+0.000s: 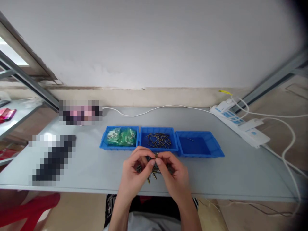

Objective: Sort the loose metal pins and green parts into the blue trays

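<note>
My left hand (pixel 136 168) and my right hand (pixel 175 175) meet over the front middle of the table. Thumbs and forefingers of both pinch a small brass-coloured metal part (pixel 156 155), mostly covered by the fingertips. Below and behind the fingers lies a pile of slim metal pins with brass-coloured ends (pixel 154 175), partly hidden by my hands. Just beyond them stands the middle blue bin (pixel 143 132), holding many thin dark and brassy metal rods (pixel 160 140). The left blue bin (pixel 103 143) holds clear and green bags with small pale pieces (pixel 121 136). In the right blue bin (pixel 194 147) lies one thin pin (pixel 191 139).
A white power strip (pixel 240 123) with plugs and cables sits on the grey table (pixel 240 173) at the right. One white cable (pixel 144 112) runs along the back. Blurred-out objects lie at the left. A red stool (pixel 31 208) stands below left.
</note>
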### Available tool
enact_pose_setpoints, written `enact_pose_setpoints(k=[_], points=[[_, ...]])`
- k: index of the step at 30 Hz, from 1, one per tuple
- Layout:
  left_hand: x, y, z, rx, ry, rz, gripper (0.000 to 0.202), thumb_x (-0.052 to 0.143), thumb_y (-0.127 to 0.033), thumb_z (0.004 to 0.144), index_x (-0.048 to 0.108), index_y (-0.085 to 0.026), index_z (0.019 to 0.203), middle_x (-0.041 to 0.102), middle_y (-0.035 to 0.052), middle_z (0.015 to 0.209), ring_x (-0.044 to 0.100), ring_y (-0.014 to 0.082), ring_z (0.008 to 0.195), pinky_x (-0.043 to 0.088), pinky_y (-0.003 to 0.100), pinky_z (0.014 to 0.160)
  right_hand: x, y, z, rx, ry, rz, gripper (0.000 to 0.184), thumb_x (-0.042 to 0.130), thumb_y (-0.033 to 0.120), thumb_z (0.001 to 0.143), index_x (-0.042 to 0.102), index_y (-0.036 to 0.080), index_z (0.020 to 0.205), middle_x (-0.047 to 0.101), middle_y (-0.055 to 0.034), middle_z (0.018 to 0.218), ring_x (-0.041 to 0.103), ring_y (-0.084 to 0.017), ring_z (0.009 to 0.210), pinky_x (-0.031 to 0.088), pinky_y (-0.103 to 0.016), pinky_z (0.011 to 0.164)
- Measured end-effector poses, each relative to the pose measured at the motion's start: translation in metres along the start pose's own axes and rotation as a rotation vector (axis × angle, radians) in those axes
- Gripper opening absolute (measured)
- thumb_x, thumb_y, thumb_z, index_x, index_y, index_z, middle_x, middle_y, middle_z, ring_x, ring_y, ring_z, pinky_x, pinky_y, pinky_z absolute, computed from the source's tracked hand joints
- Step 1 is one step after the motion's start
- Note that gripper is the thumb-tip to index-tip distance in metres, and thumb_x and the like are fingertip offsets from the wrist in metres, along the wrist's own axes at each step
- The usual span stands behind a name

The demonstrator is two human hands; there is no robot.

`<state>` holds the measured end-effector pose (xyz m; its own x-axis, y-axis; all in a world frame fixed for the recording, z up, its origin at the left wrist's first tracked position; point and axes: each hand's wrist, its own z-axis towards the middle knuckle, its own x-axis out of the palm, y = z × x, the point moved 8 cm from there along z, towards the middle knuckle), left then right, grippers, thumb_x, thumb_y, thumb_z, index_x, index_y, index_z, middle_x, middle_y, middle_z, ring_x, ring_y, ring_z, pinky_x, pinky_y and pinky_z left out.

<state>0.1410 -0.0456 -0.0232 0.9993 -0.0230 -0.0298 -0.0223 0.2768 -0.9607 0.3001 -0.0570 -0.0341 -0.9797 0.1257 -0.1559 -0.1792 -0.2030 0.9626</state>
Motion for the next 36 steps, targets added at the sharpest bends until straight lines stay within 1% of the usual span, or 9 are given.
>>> enact_pose_setpoints(k=[4,9,13,17,22,26,29,33,36], points=[[-0.001,0.000,0.001,0.028,0.008,0.075,0.009,0.071,-0.012,0.095,0.075,-0.020,0.094,0.070,0.0027,0.100,0.052,0.0050,0.057,0.045,0.019,0.055,0.002,0.002,0.002,-0.032,0.016,-0.052,0.017,0.068,0.032,0.102,0.079,0.024,0.092,0.066,0.0041,0.067,0.056,-0.012,0.059,0.045,-0.020,0.055],[0.001,0.004,-0.001,0.055,-0.007,0.153,0.012,0.068,-0.009,0.094,0.069,-0.021,0.095,0.070,0.0002,0.100,0.053,0.0056,0.059,0.046,0.018,0.057,0.002,0.007,0.001,-0.100,0.011,-0.119,0.018,0.066,0.028,0.104,0.082,0.024,0.097,0.077,0.0019,0.077,0.067,-0.012,0.063,0.052,-0.021,0.061],[0.003,0.007,-0.004,0.055,-0.016,0.178,0.013,0.068,-0.009,0.095,0.066,-0.022,0.096,0.071,-0.0011,0.096,0.055,0.0072,0.061,0.046,0.019,0.058,0.000,0.009,0.000,-0.116,-0.005,-0.145,0.017,0.067,0.029,0.104,0.083,0.024,0.099,0.082,-0.0003,0.085,0.074,-0.014,0.070,0.057,-0.021,0.067],[0.001,0.013,-0.006,0.014,-0.026,0.188,0.010,0.068,-0.014,0.098,0.067,-0.023,0.100,0.073,-0.0015,0.093,0.057,0.0090,0.063,0.046,0.020,0.060,-0.003,0.010,0.000,-0.110,-0.009,-0.153,0.020,0.065,0.030,0.105,0.084,0.025,0.103,0.084,-0.0023,0.092,0.077,-0.016,0.076,0.059,-0.023,0.069],[-0.003,0.018,-0.006,-0.011,-0.041,0.188,0.004,0.068,-0.021,0.103,0.071,-0.024,0.101,0.072,-0.0030,0.081,0.055,0.0101,0.061,0.047,0.021,0.062,-0.007,0.012,0.003,-0.079,-0.052,-0.132,0.023,0.065,0.033,0.105,0.085,0.024,0.100,0.078,-0.0003,0.076,0.072,-0.015,0.064,0.056,-0.023,0.061],[0.001,0.020,-0.007,-0.015,-0.010,0.182,0.006,0.068,-0.021,0.102,0.073,-0.024,0.099,0.067,-0.0046,0.073,0.054,0.0102,0.059,0.045,0.020,0.060,-0.001,0.013,0.003,-0.087,-0.016,-0.121,0.023,0.063,0.032,0.106,0.085,0.024,0.104,0.079,-0.0005,0.081,0.069,-0.014,0.066,0.054,-0.024,0.062],[0.002,0.021,-0.008,-0.018,-0.028,0.171,0.006,0.068,-0.021,0.101,0.073,-0.023,0.099,0.063,-0.0054,0.068,0.055,0.0104,0.058,0.045,0.021,0.059,0.004,0.009,0.002,-0.072,0.018,-0.117,0.024,0.062,0.032,0.107,0.084,0.024,0.108,0.078,-0.0008,0.084,0.068,-0.014,0.068,0.054,-0.025,0.064],[0.003,0.025,-0.008,-0.032,-0.022,0.154,0.005,0.068,-0.023,0.101,0.073,-0.023,0.099,0.061,-0.0056,0.065,0.055,0.0107,0.055,0.045,0.021,0.057,0.004,0.005,0.002,-0.058,0.034,-0.133,0.022,0.062,0.030,0.107,0.083,0.024,0.110,0.075,0.0006,0.078,0.065,-0.014,0.066,0.052,-0.025,0.064],[0.001,0.026,-0.007,-0.039,-0.032,0.155,0.005,0.069,-0.024,0.100,0.073,-0.022,0.099,0.062,-0.0050,0.065,0.055,0.0112,0.055,0.045,0.021,0.057,0.002,0.008,0.004,-0.069,0.035,-0.130,0.020,0.063,0.028,0.106,0.083,0.024,0.107,0.072,0.0014,0.076,0.064,-0.014,0.065,0.052,-0.025,0.063]])
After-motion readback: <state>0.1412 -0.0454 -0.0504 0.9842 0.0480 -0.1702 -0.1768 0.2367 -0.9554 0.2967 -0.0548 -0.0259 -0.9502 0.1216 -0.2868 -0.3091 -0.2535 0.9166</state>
